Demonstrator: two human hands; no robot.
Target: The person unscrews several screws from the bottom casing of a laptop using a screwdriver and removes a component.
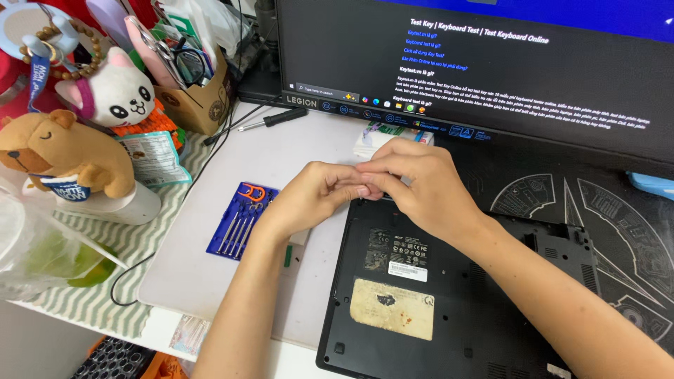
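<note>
Both bare forearms reach in from the near edge and converge toward the middle of the view — the left one rising almost straight from the near side, the right one slanting in from the near right corner. The left hand (312,193) lies with its back up, fingers curled and pointing right. The right hand (421,186) arches over them, back up, wrist bent — its fingertips (365,167) touching the left hand's, pinched together.
</note>
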